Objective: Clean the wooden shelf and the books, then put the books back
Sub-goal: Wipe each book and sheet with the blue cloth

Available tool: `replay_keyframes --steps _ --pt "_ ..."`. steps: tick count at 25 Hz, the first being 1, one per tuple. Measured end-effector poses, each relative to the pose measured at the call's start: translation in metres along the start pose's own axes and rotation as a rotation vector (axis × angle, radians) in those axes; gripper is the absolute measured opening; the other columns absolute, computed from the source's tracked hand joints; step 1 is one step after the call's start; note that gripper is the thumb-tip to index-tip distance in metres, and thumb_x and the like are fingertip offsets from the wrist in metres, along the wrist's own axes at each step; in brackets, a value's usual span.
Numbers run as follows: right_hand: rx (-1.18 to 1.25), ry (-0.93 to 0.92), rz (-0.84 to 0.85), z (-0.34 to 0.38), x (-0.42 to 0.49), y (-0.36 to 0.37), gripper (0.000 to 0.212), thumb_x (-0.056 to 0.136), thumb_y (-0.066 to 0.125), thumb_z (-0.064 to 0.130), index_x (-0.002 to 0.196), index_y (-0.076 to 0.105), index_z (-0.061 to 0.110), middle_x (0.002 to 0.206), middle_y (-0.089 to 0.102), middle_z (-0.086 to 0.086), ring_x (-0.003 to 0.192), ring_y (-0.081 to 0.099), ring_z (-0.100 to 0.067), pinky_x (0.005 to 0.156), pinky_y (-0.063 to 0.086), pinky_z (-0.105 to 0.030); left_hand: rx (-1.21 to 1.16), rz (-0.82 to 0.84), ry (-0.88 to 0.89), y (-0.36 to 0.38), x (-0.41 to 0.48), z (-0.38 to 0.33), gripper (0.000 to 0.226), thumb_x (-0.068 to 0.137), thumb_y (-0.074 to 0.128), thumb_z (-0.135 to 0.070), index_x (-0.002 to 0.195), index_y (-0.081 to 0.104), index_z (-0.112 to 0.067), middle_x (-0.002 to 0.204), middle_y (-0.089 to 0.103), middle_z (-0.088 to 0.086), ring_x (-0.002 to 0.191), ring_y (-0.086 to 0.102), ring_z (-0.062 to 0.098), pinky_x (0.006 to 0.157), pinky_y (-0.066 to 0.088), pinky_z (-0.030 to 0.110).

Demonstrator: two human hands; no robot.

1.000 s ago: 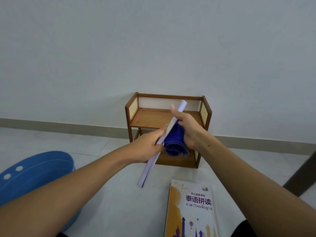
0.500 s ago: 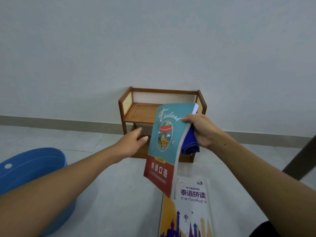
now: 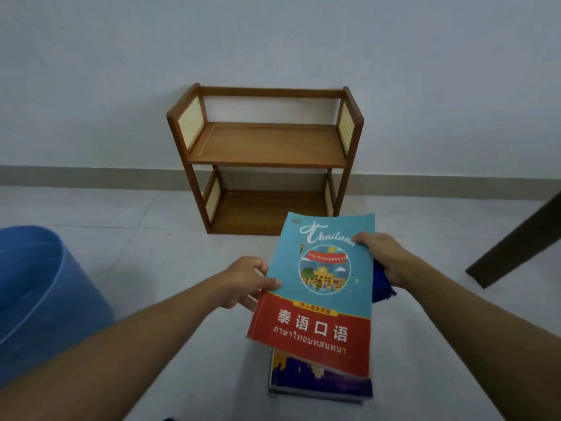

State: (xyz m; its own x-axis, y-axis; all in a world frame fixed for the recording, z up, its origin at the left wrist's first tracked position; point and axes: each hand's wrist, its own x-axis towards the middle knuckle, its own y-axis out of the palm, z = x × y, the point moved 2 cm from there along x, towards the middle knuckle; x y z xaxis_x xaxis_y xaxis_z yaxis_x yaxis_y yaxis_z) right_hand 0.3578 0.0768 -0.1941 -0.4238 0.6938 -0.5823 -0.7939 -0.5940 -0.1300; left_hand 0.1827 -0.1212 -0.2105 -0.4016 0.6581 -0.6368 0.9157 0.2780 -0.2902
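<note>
A small two-tier wooden shelf [image 3: 264, 144] stands against the wall with both tiers bare. I hold a blue and red Thailand book [image 3: 321, 287] flat, cover up, in front of it. My left hand [image 3: 243, 284] grips the book's left edge, thumb on the cover. My right hand [image 3: 382, 256] pinches the book's upper right edge and also holds a dark blue cloth [image 3: 383, 287] bunched under the palm. A second book [image 3: 318, 384] lies on the floor directly beneath, mostly covered by the held one.
A blue plastic tub [image 3: 39, 287] stands on the floor at the left. A dark slanted furniture leg [image 3: 516, 241] crosses the right edge. Pale floor tiles [image 3: 158, 244] lie between the tub and the shelf.
The book has swung from edge-on to cover up and come down low over the floor book. My left hand let go, then took its left edge again. The view tilted down.
</note>
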Motion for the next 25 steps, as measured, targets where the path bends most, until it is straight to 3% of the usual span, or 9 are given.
replay_keyframes --steps 4,10,13,18,22,25 --pt "-0.169 -0.034 -0.101 -0.048 0.031 -0.001 0.017 0.092 0.056 0.015 0.106 0.062 0.005 0.082 0.069 -0.009 0.069 0.067 -0.025 0.057 0.051 -0.030 0.100 -0.055 -0.029 0.044 0.029 0.039 0.026 0.078 0.077 -0.020 0.080 0.056 -0.006 0.082 0.071 0.015 0.072 0.073 0.027 0.053 0.059 0.039" --pt "-0.324 -0.071 -0.121 -0.079 0.061 0.004 0.018 0.092 0.056 0.019 0.106 0.062 0.010 0.093 0.070 -0.009 0.078 0.069 -0.025 0.078 0.057 -0.039 0.234 -0.080 -0.028 0.067 0.060 0.073 0.032 0.074 0.081 -0.030 0.081 0.061 -0.006 0.087 0.074 0.015 0.065 0.073 0.024 0.059 0.061 0.041" --pt "-0.375 -0.104 -0.125 -0.085 0.068 0.010 0.016 0.092 0.055 0.020 0.103 0.063 0.013 0.090 0.070 -0.006 0.076 0.068 -0.022 0.078 0.057 -0.039 0.262 -0.082 -0.041 0.066 0.070 0.082 0.039 0.072 0.081 -0.033 0.088 0.062 -0.003 0.086 0.074 0.014 0.063 0.073 0.024 0.060 0.061 0.042" --pt "-0.428 -0.112 -0.143 -0.091 0.078 0.014 0.015 0.091 0.054 0.026 0.101 0.061 0.016 0.084 0.069 0.000 0.076 0.069 -0.021 0.081 0.057 -0.043 0.331 -0.090 -0.061 0.068 0.077 0.085 0.042 0.073 0.080 -0.035 0.091 0.061 -0.003 0.086 0.074 0.013 0.066 0.072 0.025 0.064 0.061 0.040" --pt "-0.517 -0.096 -0.169 -0.096 0.085 0.008 0.023 0.090 0.054 0.039 0.099 0.061 0.019 0.088 0.071 -0.002 0.078 0.069 -0.022 0.083 0.055 -0.047 0.515 -0.074 -0.052 0.074 0.075 0.081 0.044 0.080 0.073 -0.037 0.103 0.056 -0.003 0.101 0.070 0.015 0.085 0.070 0.031 0.076 0.059 0.040" --pt "-0.576 -0.059 -0.383 -0.086 0.081 -0.004 0.035 0.092 0.051 0.049 0.097 0.062 0.016 0.091 0.069 -0.005 0.082 0.065 -0.024 0.081 0.053 -0.042 0.576 -0.079 -0.055 0.076 0.071 0.082 0.050 0.082 0.069 -0.042 0.110 0.047 -0.006 0.105 0.067 0.015 0.089 0.068 0.032 0.075 0.058 0.040"
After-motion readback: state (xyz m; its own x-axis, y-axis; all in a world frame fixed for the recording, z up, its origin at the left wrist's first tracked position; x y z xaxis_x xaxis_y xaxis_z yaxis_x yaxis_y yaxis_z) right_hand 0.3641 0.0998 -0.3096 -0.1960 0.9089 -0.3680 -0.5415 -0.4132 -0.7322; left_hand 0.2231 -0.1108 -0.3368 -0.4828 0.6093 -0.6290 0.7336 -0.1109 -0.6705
